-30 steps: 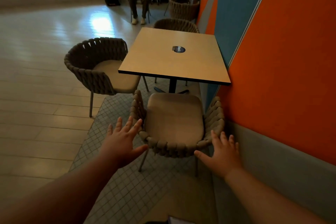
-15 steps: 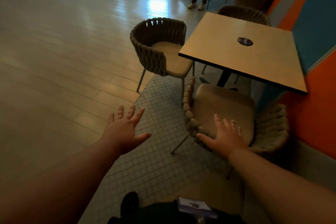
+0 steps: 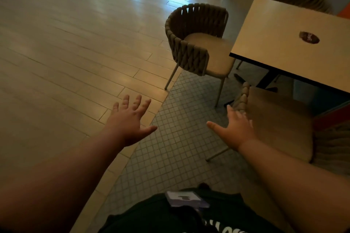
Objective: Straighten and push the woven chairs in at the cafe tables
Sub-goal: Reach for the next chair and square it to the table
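Woven cord wraps the back of each seat here, and the near chair point(image 3: 274, 119) sits at the lower right with the far part of its cushion under the front edge of the table point(image 3: 284, 47), so by my reckoning it is in, or close to it. The right hand point(image 3: 234, 128) is spread flat, fingers straight and apart, gripping nothing. Its fingertips overlap the corded rim of that chair, but I cannot tell whether they touch it or hover just short. The left hand point(image 3: 130, 119) is likewise open with splayed fingers, held in the air above the seam where the tiles point(image 3: 180, 147) meet the planks point(image 3: 75, 43), well apart from any furniture. The side chair point(image 3: 197, 43) stands at the table's left edge, its cushion only just reaching under the top and its back turned a little off square. That one looks like the work left: squaring it to the edge and pushing it further in. A far chair point(image 3: 295, 0) shows beyond the table, close against it, though it is too dim and cut off to judge. A dark disc point(image 3: 309, 37) lies on the tabletop. So perhaps one chair is settled, one plainly waits, and the third is uncertain.
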The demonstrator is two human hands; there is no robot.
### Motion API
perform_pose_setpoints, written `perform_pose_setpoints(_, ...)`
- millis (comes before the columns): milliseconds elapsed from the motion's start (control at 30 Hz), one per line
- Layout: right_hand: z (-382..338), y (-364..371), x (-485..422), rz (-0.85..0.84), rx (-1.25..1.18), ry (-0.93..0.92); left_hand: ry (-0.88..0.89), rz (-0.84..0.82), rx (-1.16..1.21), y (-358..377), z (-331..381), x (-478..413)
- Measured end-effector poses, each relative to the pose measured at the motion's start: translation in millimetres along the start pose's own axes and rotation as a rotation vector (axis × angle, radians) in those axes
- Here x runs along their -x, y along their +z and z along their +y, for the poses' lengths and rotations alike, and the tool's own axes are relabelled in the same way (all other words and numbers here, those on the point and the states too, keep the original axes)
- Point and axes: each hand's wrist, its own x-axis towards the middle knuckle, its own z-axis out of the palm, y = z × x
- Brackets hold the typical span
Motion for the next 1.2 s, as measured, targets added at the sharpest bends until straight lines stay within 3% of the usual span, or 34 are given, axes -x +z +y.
perform_pose_setpoints(700, -161, -55, -331, -0.025, 0.076, -0.096, -0.053, 0.031, 0.027, -94, -154, -273)
perform_pose_setpoints(1000, -260, -34, -436, 0.054, 0.051, 0.104, 0.121, 0.027, -0.063, -138, -301, -411)
perform_pose_setpoints(1200, -352, -23, -479, 0.01, -0.043, 0.213, 0.209, 0.015, -0.144, -193, -397, -492)
